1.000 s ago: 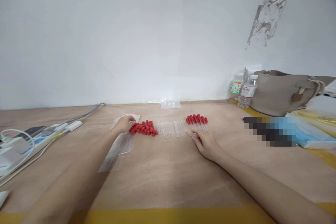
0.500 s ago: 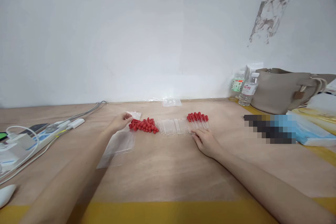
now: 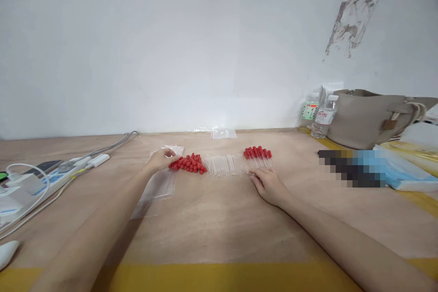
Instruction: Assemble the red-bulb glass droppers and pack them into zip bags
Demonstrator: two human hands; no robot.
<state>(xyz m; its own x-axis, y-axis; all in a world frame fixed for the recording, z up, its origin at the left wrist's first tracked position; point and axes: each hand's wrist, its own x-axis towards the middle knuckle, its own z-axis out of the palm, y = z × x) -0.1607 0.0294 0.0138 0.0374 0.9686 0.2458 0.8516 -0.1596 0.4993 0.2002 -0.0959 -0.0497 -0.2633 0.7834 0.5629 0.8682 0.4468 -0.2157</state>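
Note:
A heap of loose red rubber bulbs (image 3: 190, 164) lies on the wooden table, and my left hand (image 3: 162, 159) is at its left end, fingers curled and pinched on a bulb. Right of the heap lies a row of clear glass tubes (image 3: 225, 165). Further right is a row of tubes fitted with red bulbs (image 3: 258, 155). My right hand (image 3: 268, 183) rests on the table just in front of that row, fingers stretched out near the tube ends and holding nothing.
Clear plastic bags (image 3: 157, 185) lie under my left forearm, and another bag (image 3: 223, 133) is by the wall. A power strip with cables (image 3: 51, 178) sits at the left. Two water bottles (image 3: 321, 116), a beige handbag (image 3: 372, 116) and blue packets (image 3: 400, 173) stand at the right.
My left hand has shifted slightly at the left end of the red bulb heap and closed on a bulb. My right hand has stayed in place by the fitted tubes.

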